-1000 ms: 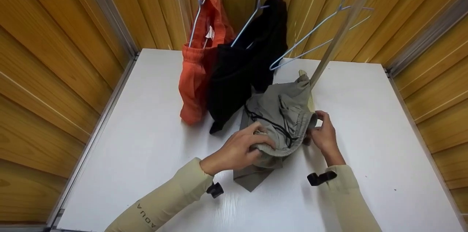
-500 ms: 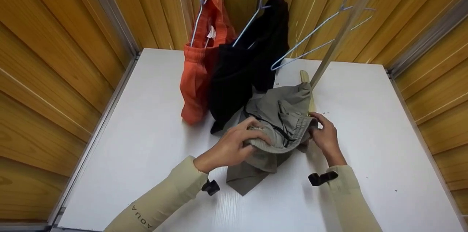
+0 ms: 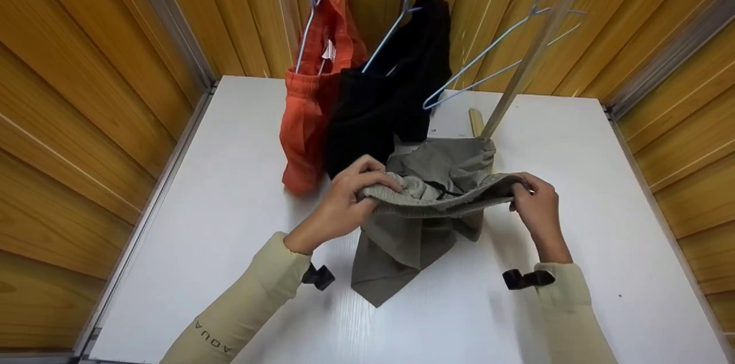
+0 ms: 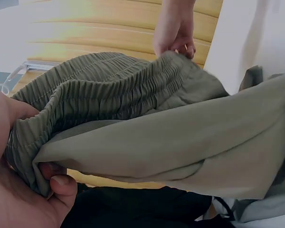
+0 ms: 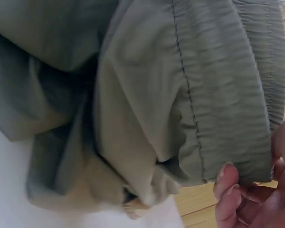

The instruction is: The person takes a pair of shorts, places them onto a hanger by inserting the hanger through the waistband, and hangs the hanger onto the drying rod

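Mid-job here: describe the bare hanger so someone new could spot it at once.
On the white tabletop, find the slanting post just beyond the grey-green shorts. The pale blue wire hanger hangs there, its outline crossing the post in the head view. Unlike its neighbours to the left, filled by orange-red shorts and black shorts, it carries no garment.

I'm seeing khaki sleeves (image 3: 244,295) on my feed. Dark capital lettering (image 3: 212,337) on the lower-left one, chunky black brackets (image 3: 529,279) by both cuffs (image 3: 563,283).

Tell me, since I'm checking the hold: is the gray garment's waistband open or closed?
Open: left hand and right hand grip the waistband, its two edges apart in the left wrist view.
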`<action>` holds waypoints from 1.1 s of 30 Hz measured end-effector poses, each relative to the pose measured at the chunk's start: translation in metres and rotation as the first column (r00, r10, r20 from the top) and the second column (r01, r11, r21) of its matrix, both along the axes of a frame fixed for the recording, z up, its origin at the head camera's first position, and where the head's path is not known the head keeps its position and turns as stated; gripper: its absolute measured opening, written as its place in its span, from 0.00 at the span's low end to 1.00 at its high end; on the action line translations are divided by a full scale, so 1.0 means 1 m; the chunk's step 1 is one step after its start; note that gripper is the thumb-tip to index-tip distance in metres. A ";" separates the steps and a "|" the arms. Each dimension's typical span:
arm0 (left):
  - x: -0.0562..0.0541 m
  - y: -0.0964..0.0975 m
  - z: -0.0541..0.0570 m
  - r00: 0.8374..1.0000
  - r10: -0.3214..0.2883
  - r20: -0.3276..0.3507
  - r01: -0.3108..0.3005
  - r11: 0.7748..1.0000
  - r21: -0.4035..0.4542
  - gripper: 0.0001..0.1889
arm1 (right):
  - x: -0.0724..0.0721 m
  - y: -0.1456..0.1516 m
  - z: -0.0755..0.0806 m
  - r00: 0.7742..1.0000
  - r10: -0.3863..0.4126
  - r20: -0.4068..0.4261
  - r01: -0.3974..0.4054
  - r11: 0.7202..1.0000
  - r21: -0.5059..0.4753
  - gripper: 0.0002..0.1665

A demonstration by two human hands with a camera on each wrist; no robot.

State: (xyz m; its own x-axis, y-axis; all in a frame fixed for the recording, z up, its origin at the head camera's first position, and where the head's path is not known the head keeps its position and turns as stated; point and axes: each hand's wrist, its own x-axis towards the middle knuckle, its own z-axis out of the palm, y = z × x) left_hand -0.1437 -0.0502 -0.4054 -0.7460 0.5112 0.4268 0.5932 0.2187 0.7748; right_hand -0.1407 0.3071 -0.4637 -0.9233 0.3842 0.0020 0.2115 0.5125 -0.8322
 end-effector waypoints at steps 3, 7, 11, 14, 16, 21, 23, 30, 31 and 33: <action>-0.003 -0.004 0.004 1.000 0.021 0.005 -0.021 0.999 0.034 0.21 | 0.006 0.001 0.013 1.000 -0.009 -0.013 0.009 0.999 0.031 0.17; -0.006 -0.010 0.011 0.999 0.049 0.015 -0.049 0.997 0.065 0.21 | 0.014 0.002 0.031 0.999 -0.039 -0.036 0.040 0.999 0.021 0.17; -0.009 -0.016 0.017 0.997 0.067 0.028 -0.069 0.993 0.093 0.22 | 0.022 0.001 0.049 0.994 -0.058 -0.089 0.058 0.998 0.006 0.18; -0.010 -0.021 0.022 0.996 0.081 0.032 -0.084 0.992 0.098 0.22 | 0.027 -0.001 0.061 0.984 -0.075 -0.160 0.079 0.997 0.020 0.19; -0.011 -0.024 0.025 0.995 0.090 0.036 -0.093 0.991 0.095 0.22 | 0.030 -0.002 0.069 0.975 -0.084 -0.206 0.092 0.995 0.027 0.20; -0.011 -0.028 0.035 0.990 0.134 0.050 -0.138 0.987 0.084 0.19 | 0.037 -0.002 0.087 0.951 -0.103 -0.291 0.115 0.993 0.024 0.20; -0.012 -0.030 0.038 0.987 0.150 0.056 -0.154 0.984 0.083 0.18 | 0.040 -0.001 0.094 0.943 -0.108 -0.314 0.117 0.993 0.011 0.19; -0.013 -0.031 0.046 0.985 0.146 0.088 -0.153 0.985 0.080 0.17 | 0.050 0.002 0.116 0.910 -0.127 -0.394 0.092 0.990 -0.106 0.20; -0.013 -0.031 0.047 0.985 0.146 0.091 -0.153 0.985 0.076 0.17 | 0.051 0.002 0.118 0.909 -0.128 -0.397 0.083 0.988 -0.129 0.20; -0.014 -0.031 0.047 0.985 0.146 0.097 -0.153 0.986 0.071 0.17 | 0.052 0.002 0.121 0.907 -0.127 -0.402 0.065 0.984 -0.163 0.20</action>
